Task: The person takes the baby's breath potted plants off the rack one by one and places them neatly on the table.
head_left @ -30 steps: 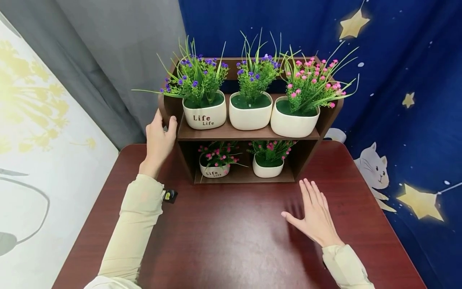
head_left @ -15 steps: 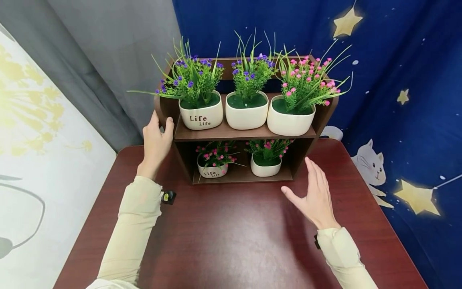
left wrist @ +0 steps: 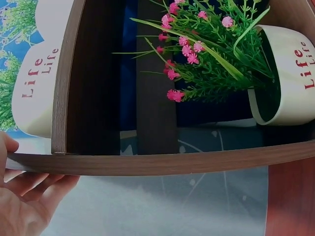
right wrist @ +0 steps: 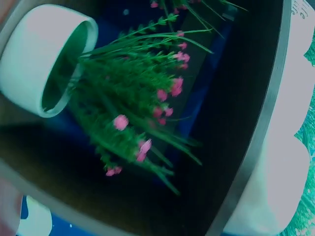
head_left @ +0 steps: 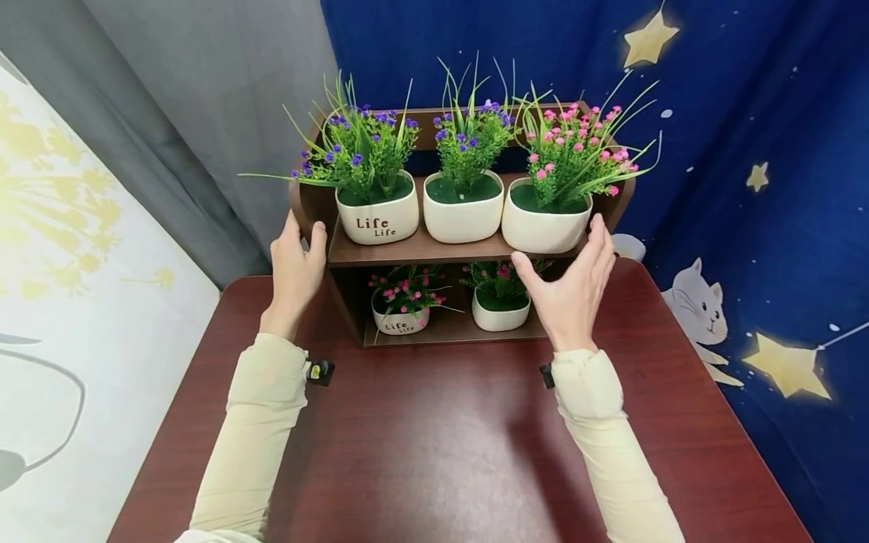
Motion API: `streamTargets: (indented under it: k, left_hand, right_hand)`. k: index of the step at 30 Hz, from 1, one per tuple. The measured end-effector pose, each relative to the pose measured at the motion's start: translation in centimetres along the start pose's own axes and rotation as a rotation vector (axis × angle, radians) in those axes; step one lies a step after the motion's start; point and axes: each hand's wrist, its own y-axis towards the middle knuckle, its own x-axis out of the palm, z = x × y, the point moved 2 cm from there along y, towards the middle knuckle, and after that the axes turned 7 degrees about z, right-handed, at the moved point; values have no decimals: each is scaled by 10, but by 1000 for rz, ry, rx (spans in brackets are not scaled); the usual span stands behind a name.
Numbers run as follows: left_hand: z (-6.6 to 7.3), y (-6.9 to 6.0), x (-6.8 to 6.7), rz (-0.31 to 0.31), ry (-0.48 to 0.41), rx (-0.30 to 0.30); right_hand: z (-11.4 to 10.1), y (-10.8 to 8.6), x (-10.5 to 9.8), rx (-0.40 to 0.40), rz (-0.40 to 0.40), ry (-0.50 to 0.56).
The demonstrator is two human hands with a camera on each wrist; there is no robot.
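Note:
A brown two-tier wooden shelf (head_left: 421, 252) stands on the table, bearing several white pots of artificial flowers. My left hand (head_left: 296, 271) grips its left side panel, thumb on the inner face and fingers outside, as the left wrist view shows on the panel (left wrist: 147, 165). By the right side, my right hand (head_left: 569, 286) is held with thumb and fingers spread, just in front of the upper right pink-flowered pot (head_left: 545, 228); whether it touches the shelf I cannot tell. That hand is not visible in the right wrist view, where the lower right pot (right wrist: 37, 59) appears.
On the top tier are a purple-flowered pot marked "Life" (head_left: 380, 220) and a plain one (head_left: 465, 219). Below stand another "Life" pot (head_left: 400, 322) and a white pot (head_left: 500, 318). The reddish-brown table (head_left: 434, 445) extends in front; a blue curtain (head_left: 781, 249) hangs behind and right.
My right hand has moved up and forward from over the table to the shelf's right side. The left hand keeps its grip, and the shelf and pots stay in place.

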Motion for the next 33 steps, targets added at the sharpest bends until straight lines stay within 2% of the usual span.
streamTargets:
  k: [3, 7, 13, 19, 26, 33]
  left_hand:
    - [1, 1, -2, -11, -10, -19]
    - [3, 3, -5, -14, -22, -29]
    - [4, 6, -6, -10, -34, -13]
    - [1, 1, -9, -13, -6, -45]
    - [0, 2, -6, -17, -17, -35]
    - [2, -4, 0, -43, -2, -36]
  right_hand:
    - [-6, 9, 14, 58, 40, -40]
    - [-12, 18, 30, 108, 52, -54]
    - [-15, 25, 47, 105, 101, -143]
    - [-13, 23, 58, 152, 69, -205]
    - [-10, 23, 51, 126, 108, -197]
    - [-13, 10, 21, 63, 121, -131]
